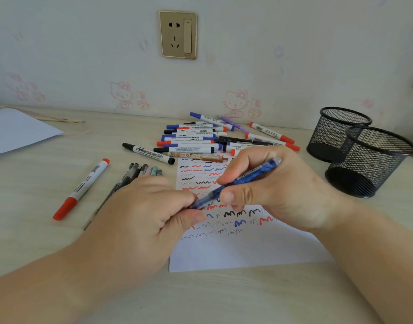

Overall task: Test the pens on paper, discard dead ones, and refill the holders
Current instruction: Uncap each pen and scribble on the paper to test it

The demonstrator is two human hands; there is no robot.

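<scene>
**Blue pen held over the scribbled test sheet**

Pale wallpaper with pink cartoon cats backs a light wood-grain desk (48,183), and a gold-framed wall socket (178,35) sits above it.

Head view: the right hand (278,190) grips a blue pen (242,181) with thumb and forefinger curled round its barrel, the clicker end pointing up to the right. The left hand (144,211) pinches the pen's lower tip end between thumb and curled fingers, so both hands hold the same pen just above the test paper (247,251). That sheet lies flat on the desk and is covered in rows of black, red and blue squiggles (the hands hide its middle part).

Beyond the paper lies a heap of markers (196,139) with red, blue and black caps; their label print is too small to read. A black-capped marker (148,153) lies apart to the left of the heap, and its barrel reads "WHITEBOARD". A lone red marker (81,189) lies further left, and a bundle of slim pens (140,170) rests beside it, partly under the left hand. Two black mesh holders (364,160) stand touching at the right. A second white sheet (16,132) lies at the far left.
</scene>
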